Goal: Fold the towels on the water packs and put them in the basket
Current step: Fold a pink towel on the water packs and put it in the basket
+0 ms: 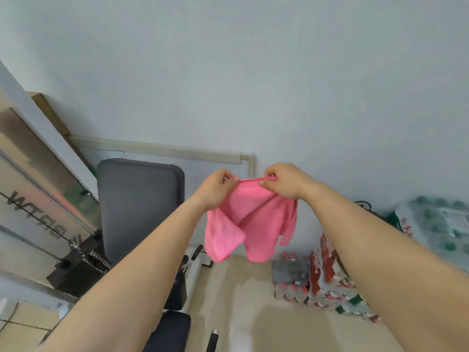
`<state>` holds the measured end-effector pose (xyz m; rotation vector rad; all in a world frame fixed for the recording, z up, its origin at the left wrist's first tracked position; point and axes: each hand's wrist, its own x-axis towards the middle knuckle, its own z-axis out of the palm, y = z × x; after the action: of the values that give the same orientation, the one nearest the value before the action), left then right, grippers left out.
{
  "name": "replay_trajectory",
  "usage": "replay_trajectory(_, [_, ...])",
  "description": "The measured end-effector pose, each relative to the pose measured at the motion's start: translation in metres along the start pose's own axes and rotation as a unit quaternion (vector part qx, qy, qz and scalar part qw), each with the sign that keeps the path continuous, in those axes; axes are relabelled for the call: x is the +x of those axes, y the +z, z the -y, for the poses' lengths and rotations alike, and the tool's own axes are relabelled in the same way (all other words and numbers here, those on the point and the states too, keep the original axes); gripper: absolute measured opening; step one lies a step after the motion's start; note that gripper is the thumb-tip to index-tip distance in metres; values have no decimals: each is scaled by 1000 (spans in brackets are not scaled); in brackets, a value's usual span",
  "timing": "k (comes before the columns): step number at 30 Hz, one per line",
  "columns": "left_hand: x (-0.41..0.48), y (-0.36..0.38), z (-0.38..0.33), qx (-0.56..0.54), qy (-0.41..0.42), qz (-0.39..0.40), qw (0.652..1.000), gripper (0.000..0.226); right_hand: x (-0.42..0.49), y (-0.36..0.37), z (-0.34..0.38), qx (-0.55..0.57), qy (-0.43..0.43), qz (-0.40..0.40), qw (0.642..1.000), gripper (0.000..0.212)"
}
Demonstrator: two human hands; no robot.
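Note:
A pink towel hangs in the air in front of me, crumpled below its top edge. My left hand pinches the top edge at the left and my right hand pinches it at the right, the two hands close together. A grey towel lies on the red-labelled water packs on the floor below at the right. More water packs with green caps are stacked at the far right. No basket is in view.
A grey padded bench back of a gym machine stands at the left, with a black weight stack and cable beside it. Cardboard boxes lean at the far left. A white wall fills the upper view; beige floor lies below.

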<state>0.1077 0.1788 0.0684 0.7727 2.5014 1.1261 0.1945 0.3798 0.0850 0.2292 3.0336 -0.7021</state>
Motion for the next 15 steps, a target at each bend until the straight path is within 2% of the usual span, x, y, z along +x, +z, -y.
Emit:
replay_trajectory(3, [3, 39, -36, 57, 57, 62, 995, 24, -45, -19, -49, 17, 55, -3, 998, 34])
replay_trajectory(9, [1, 150, -116, 94, 124, 106, 982, 11, -165, -55, -161, 49, 156, -9, 987, 51])
replay_trajectory(13, [-7, 223, -165, 143, 153, 138, 968, 11, -248, -78, -223, 62, 202, -22, 977, 50])
replay_trajectory(15, [-12, 255, -190, 146, 164, 151, 964, 16, -288, -87, -254, 59, 221, -5, 973, 43])
